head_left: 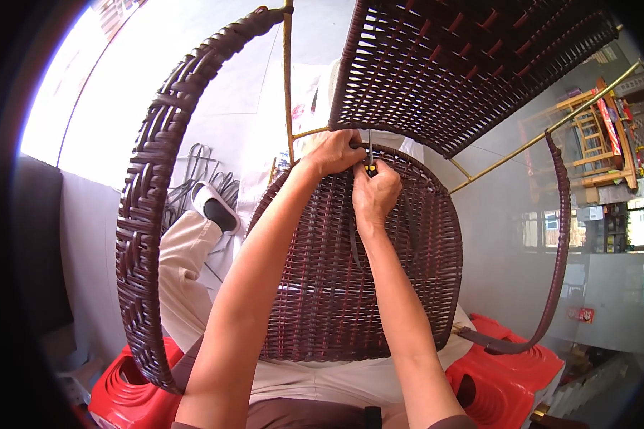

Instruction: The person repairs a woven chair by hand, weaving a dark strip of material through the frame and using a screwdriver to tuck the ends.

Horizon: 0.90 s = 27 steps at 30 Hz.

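Note:
A dark brown wicker chair lies across my lap, its woven seat (329, 286) facing up. At the seat's far edge, my left hand (330, 152) is closed, fingers pinching the woven rim; what lies under the fingertips is partly hidden. Just beside it, my right hand (376, 191) is wrapped round a screwdriver (371, 169) with a yellow and black handle. Its thin metal shaft points away from me, across the rim. Loose dark strands (354, 243) hang over the seat below my hands. Beyond the rim rises the woven backrest (436, 79).
A thick braided armrest (157, 179) curves along the left, a thinner wrapped one (562, 214) along the right. Gold metal rods (288, 86) join the frame. Red plastic stools (511, 361) stand at both sides. Dark strips (197, 168) lie on the floor at left. Wooden furniture (597, 136) stands far right.

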### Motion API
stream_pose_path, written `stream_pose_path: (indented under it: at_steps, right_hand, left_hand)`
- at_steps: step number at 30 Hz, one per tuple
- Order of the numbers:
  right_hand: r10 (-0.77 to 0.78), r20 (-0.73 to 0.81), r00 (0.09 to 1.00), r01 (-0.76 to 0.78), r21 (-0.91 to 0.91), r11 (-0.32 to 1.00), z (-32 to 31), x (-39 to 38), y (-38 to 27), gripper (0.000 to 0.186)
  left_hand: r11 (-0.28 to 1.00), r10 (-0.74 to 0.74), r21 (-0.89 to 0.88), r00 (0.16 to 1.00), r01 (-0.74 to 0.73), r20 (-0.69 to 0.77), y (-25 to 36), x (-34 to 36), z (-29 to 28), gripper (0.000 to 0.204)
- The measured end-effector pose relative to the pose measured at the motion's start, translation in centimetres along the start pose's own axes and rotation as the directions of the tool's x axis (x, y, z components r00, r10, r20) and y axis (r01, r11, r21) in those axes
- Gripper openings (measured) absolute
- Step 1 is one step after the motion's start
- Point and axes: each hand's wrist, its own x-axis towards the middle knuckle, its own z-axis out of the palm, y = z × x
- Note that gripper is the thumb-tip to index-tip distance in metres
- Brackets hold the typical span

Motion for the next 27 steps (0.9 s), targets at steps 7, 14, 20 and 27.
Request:
stream_pose_path:
  at_steps: [7, 14, 20, 27]
  right_hand:
    - [-0.027, 0.138, 0.990, 0.019, 0.059, 0.998, -1.1, 0.6, 1.8, 0.023]
    - [-0.069, 0.156, 0.985, 0.047, 0.136, 0.990, -7.7, -2.8, 1.7, 0.026]
    - [-0.184, 0.196, 0.963, 0.179, 0.042, 0.983, -8.5, -2.3, 1.6, 0.025]
    - [-0.002, 0.202, 0.979, -0.041, 0.206, 0.978, -3.5, -1.4, 0.6, 0.025]
  left_hand:
    - [0.969, 0.059, 0.246, 0.995, -0.038, -0.080, 2.3, -1.0, 0.2, 0.026]
    - [0.958, 0.071, 0.282, 0.995, -0.049, -0.069, 2.5, -1.7, -0.3, 0.022]
    - [0.965, 0.176, 0.217, 0.978, -0.150, -0.108, 1.6, -1.5, 0.0, 0.019]
    - [0.966, 0.188, 0.188, 0.981, -0.176, -0.047, 1.4, -1.0, -0.1, 0.020]
